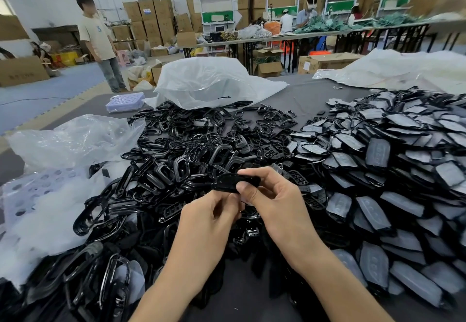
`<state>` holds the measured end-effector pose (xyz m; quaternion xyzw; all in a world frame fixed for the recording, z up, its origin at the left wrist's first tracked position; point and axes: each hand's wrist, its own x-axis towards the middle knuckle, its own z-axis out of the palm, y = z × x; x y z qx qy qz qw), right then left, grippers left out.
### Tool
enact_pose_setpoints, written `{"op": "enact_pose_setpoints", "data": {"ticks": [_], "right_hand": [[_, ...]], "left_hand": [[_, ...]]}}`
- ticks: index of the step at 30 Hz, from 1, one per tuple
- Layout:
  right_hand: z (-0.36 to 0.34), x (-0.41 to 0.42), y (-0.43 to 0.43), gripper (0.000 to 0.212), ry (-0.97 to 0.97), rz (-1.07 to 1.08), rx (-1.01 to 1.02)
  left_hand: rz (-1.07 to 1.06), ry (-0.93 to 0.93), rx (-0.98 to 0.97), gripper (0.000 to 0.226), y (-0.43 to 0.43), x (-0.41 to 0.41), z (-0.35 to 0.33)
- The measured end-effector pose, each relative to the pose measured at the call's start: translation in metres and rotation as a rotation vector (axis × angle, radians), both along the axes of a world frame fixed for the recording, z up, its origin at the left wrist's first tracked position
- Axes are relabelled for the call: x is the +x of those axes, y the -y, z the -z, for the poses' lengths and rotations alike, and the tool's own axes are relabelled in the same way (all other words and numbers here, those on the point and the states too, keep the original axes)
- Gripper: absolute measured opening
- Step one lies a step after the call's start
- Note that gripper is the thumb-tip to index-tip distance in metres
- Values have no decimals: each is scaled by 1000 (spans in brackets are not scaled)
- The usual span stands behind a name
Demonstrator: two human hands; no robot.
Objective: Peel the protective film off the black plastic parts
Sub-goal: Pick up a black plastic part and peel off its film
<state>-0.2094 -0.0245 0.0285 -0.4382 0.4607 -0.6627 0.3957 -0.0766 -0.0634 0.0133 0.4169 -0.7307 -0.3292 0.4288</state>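
You hold one black plastic part [235, 181] up over the heap, both hands at its edge.

Your right hand [273, 197] pinches the part between thumb and fingers and keeps it raised and level, probably so that the face stays in your sight and steady against the pull. Your left hand [209, 217] sits just below it with fingers curled in and tips at the lower edge, placed to pick at a corner of film. Whether it has any film caught, I cannot tell. The filmed parts [383, 160] lie heaped on your right, near the holding hand, and the bare black frames [186, 150] are spread at centre and left on the grey table [310, 97]. That looks like a sorting line across your body. The crumpled clear bags [209, 82] sit at the far and left edges, out of your reach.
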Motion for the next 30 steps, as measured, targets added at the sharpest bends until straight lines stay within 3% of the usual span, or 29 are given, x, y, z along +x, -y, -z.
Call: {"op": "enact_pose_setpoints", "data": {"ticks": [11,19,30], "right_hand": [[3,3,5,17,350,-52,45],[9,2,13,42,766,-133,73],[9,1,11,36,824,-117,39]], "left_hand": [[-90,175,-239,22,-2,-1,2],[-102,-47,-23,24,-5,-3,-2],[-78,-119,21,7,-8,-7,-2]]}}
